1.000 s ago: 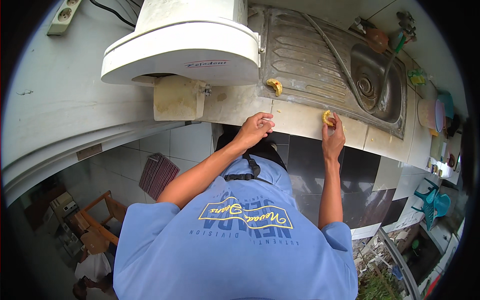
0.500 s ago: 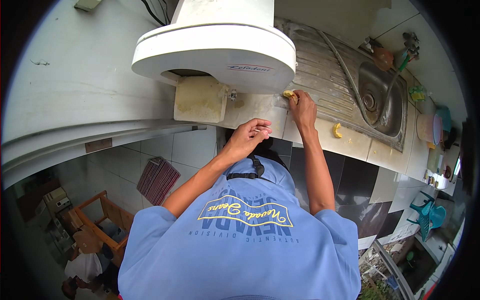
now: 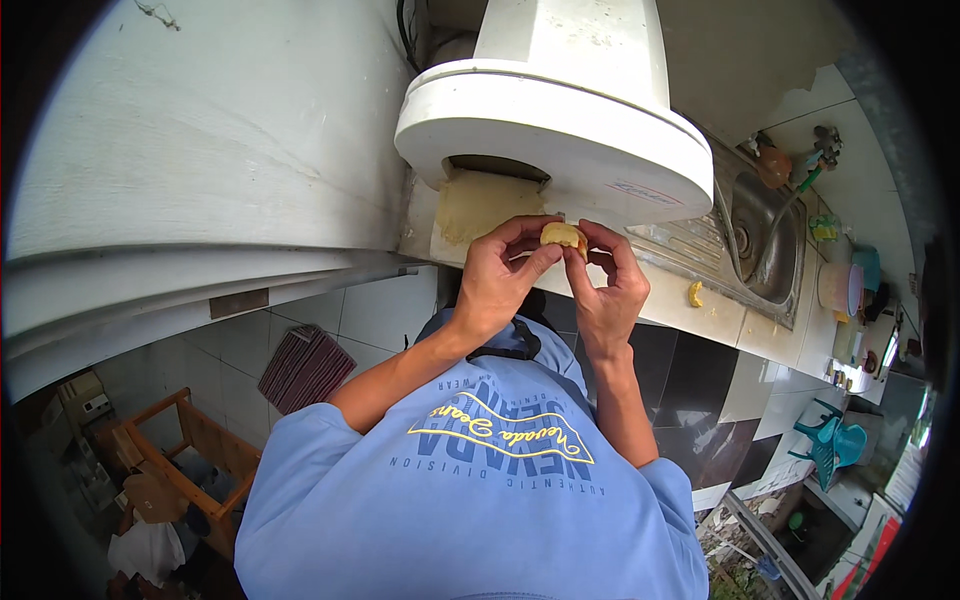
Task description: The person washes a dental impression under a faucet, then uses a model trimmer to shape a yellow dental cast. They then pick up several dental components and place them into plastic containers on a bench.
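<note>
My left hand (image 3: 494, 280) and my right hand (image 3: 609, 288) are raised together in front of the white machine (image 3: 560, 140). Between their fingertips they pinch a small curved yellow piece (image 3: 564, 236) with a ragged, darker edge; whether it is pastry, fruit or peel I cannot make out. Fingers of both hands are bent round it, and its underside is partly hidden. To the right, a similar curved yellow piece (image 3: 696, 293) lies by itself on the tiled counter edge (image 3: 722, 318). Behind my left hand sits a cream-coloured block (image 3: 482, 205) under the machine's opening.
At the right is a steel sink (image 3: 765, 225) with a ribbed drainboard (image 3: 683, 246) and a grey hose. Tubs (image 3: 840, 285) stand past the sink. A striped mat (image 3: 306, 370) lies on the tiled floor at left, near a wooden frame (image 3: 190, 450). A teal chair (image 3: 835, 440) stands at far right.
My right hand has lifted the yellow piece off the counter and brought it leftward to my left hand, which now grips it too. The view has shifted, so the machine appears further right.
</note>
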{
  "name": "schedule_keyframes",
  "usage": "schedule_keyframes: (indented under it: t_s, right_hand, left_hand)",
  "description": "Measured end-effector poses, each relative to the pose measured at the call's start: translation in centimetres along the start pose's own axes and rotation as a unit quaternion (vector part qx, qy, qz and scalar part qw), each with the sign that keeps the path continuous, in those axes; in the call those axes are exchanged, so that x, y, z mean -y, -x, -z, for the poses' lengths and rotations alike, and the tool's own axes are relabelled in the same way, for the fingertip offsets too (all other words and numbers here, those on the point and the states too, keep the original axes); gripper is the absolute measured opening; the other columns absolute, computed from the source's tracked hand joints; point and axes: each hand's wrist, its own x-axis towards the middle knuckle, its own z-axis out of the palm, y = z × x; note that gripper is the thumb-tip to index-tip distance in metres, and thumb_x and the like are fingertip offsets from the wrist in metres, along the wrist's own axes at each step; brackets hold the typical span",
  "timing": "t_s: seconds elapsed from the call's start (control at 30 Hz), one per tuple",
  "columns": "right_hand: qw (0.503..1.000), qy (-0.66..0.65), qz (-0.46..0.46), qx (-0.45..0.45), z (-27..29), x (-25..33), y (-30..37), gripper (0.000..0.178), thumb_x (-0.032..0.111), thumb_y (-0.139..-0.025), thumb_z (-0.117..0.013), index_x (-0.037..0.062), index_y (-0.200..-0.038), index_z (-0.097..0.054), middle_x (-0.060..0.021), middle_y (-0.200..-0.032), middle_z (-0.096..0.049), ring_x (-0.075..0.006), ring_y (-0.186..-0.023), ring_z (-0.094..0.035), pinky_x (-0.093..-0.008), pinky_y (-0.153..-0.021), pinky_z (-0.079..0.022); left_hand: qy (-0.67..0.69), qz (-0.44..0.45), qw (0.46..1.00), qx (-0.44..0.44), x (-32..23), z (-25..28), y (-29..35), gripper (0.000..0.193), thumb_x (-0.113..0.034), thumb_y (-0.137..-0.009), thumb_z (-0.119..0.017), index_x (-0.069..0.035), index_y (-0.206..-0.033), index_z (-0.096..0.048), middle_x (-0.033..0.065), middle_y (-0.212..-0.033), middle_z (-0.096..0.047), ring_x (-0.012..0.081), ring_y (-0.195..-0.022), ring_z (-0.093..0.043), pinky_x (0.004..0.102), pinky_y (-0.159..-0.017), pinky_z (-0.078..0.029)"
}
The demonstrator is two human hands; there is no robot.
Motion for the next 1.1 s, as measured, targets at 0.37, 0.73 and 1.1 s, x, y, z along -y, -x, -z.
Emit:
schedule_keyframes:
  t_s: [0.37,0.73,1.1]
  right_hand:
    - [0.973,-0.108,-0.203,0.020,-7.5,0.4,-0.7,0.036,0.006,-0.083,-0.069,-0.0043,-0.116,-0.060,-0.0111,-0.098,-0.067,-0.0145,-0.086,-0.065,-0.0263,-0.077,-0.054]
    - [0.972,-0.114,-0.205,-0.007,-8.9,-0.9,-0.9,0.037,0.012,-0.084,-0.071,-0.0030,-0.116,-0.062,-0.0090,-0.098,-0.068,-0.0120,-0.085,-0.063,-0.0250,-0.080,-0.049]
    - [0.975,-0.104,-0.197,-0.015,-8.8,-0.9,-0.9,0.032,0.009,-0.082,-0.071,-0.0035,-0.111,-0.064,-0.0121,-0.095,-0.070,-0.0150,-0.088,-0.066,-0.0257,-0.080,-0.052]
  left_hand:
    - [0.105,0.083,0.986,-0.096,-1.1,5.7,-3.0,0.028,-0.014,-0.094,-0.058,0.010,-0.108,-0.059,0.0145,-0.099,-0.066,0.0162,-0.088,-0.066,0.0236,-0.079,-0.055]
    - [0.145,0.127,0.975,-0.113,-0.3,6.7,-4.8,0.024,-0.015,-0.094,-0.057,0.007,-0.103,-0.063,0.0145,-0.101,-0.066,0.0176,-0.090,-0.065,0.0261,-0.080,-0.057]
    - [0.125,0.126,0.975,-0.135,-0.7,6.3,-5.0,0.023,-0.010,-0.092,-0.058,0.011,-0.099,-0.064,0.0166,-0.095,-0.067,0.0196,-0.084,-0.067,0.0290,-0.075,-0.058]
